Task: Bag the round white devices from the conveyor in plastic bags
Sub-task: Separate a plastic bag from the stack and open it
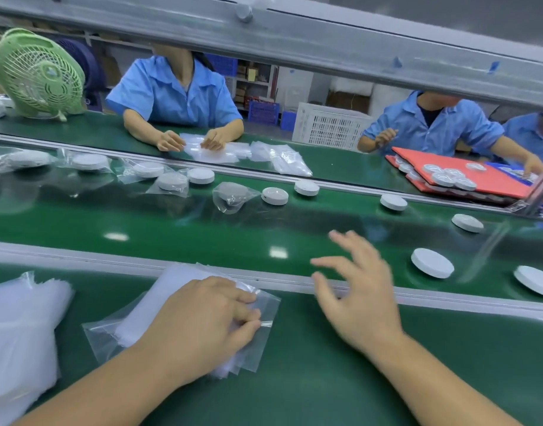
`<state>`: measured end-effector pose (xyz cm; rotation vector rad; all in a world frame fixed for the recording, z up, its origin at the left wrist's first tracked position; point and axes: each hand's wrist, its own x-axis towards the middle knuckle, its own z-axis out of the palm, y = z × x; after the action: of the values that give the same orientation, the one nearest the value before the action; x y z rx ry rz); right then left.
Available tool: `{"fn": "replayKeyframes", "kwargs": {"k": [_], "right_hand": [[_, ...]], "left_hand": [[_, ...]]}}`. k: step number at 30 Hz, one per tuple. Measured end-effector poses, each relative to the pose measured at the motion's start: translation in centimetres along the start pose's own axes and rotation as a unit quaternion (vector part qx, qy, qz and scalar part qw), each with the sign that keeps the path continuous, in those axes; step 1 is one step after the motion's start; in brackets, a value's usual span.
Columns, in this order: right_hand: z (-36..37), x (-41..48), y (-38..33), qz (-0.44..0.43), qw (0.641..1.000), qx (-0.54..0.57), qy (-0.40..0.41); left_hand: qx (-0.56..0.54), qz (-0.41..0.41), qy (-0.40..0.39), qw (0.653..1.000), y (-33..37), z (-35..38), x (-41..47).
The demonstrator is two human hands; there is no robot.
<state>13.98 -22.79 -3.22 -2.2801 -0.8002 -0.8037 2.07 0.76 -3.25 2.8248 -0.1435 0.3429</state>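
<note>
Bags (178, 281) are sitting in a pile on my side, and my left hand (199, 321) is pinching the top bag (268, 302). My right hand (356, 290) is hanging above the rail (79, 256), fingers (331, 264) spread, holding nothing. I am aiming for the nearest white disc (432, 262) on the belt (202, 229), so I should be grabbing its rim gently.

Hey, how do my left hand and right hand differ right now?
The left hand rests on the bags, fingers curled on the top bag's edge; the right hand is spread open above the rail, holding nothing. The left looks sharp, the right blurred. Both are bare, and neither touches a device.
</note>
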Motion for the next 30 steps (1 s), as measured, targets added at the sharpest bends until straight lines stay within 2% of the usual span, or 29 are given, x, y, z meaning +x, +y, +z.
{"fn": "replayKeyframes", "kwargs": {"k": [1,2,4,5,7,8,12,15,16,18,19,21,23,24,26,30], "right_hand": [[-0.9,1.0,1.8,0.022,0.998,-0.052,0.039],[-1.9,2.1,3.9,0.084,0.99,-0.102,0.046],[-4.1,3.9,8.6,0.26,0.949,-0.177,-0.034],[-4.9,4.2,11.0,0.32,0.92,-0.209,-0.091],[-6.2,4.0,15.1,0.366,0.879,-0.231,-0.2],[-6.7,3.8,16.5,0.367,0.875,-0.222,-0.226],[-6.9,3.1,18.1,0.306,0.91,-0.23,-0.158],[-5.8,3.5,14.9,0.27,0.94,-0.176,-0.111],[-5.4,3.5,13.0,0.229,0.958,-0.143,-0.095],[-4.8,3.2,8.4,0.066,0.992,-0.069,-0.082],[-4.6,2.8,6.1,-0.046,0.994,-0.047,-0.091],[-4.1,1.7,2.0,-0.258,0.959,-0.029,-0.111],[-3.4,0.4,-0.8,-0.377,0.921,0.005,-0.1],[-3.1,-0.1,-2.0,-0.391,0.916,0.031,-0.086],[-2.4,-1.0,-3.8,-0.358,0.927,0.097,-0.053],[-1.9,-1.8,-6.0,-0.199,0.946,0.253,0.035]], "left_hand": [[-0.002,-0.001,-0.005,1.0,-0.2,-0.1,0.0],[-0.003,-0.003,-0.009,1.0,-0.3,-0.2,0.1],[0.001,0.001,-0.016,1.0,-0.3,-0.5,0.1],[0.007,0.004,-0.022,1.0,-0.3,-0.7,0.1],[0.013,0.012,-0.034,0.999,-0.3,-0.9,0.0],[0.009,0.014,-0.036,0.999,-0.3,-1.0,0.0],[-0.008,0.014,-0.032,0.999,-0.3,-1.2,-0.1],[-0.014,0.018,-0.009,1.0,-0.2,-1.1,0.0],[-0.019,0.013,0.006,1.0,-0.3,-1.1,0.0],[-0.047,-0.004,0.037,0.998,-0.5,-1.1,0.0],[-0.071,-0.017,0.054,0.996,-0.5,-1.2,0.1],[-0.128,-0.05,0.087,0.987,-0.4,-1.3,0.3],[-0.184,-0.069,0.098,0.976,-0.4,-1.3,0.5],[-0.214,-0.069,0.095,0.97,-0.3,-1.3,0.6],[-0.3,-0.069,0.065,0.949,0.0,-1.4,0.5],[-0.464,-0.066,-0.018,0.883,0.8,-2.7,0.5]]}}
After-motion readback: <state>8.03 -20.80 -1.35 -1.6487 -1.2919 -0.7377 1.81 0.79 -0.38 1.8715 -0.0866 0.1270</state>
